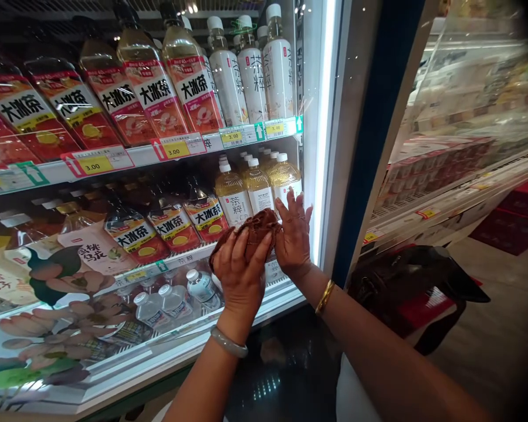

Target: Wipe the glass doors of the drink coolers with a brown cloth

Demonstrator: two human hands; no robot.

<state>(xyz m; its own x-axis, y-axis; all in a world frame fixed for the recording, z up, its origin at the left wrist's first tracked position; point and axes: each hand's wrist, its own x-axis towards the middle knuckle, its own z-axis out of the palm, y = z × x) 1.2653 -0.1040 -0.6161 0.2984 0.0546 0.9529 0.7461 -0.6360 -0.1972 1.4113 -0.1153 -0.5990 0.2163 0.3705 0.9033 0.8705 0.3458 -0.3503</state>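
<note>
A crumpled brown cloth (259, 231) is bunched under my left hand (241, 281), whose fingers are curled over it. My right hand (294, 240) is just to the right, its fingers spread and its thumb side close to the cloth's edge; whether they touch I cannot tell. Both hands are in front of the glass-fronted drinks cooler (330, 117). Behind them on the middle shelf stand pale yellow tea bottles (259, 187) with white caps. Dark-capped iced tea bottles (206, 214) line up to their left.
Large iced tea bottles (152, 94) and white-labelled bottles (279, 70) fill the upper shelf. Clear water bottles (173, 302) sit on the bottom one. Flower decals (61, 328) cover the lower left glass. To the right are a dark bag-like object (405, 287) and another chilled display (444, 158).
</note>
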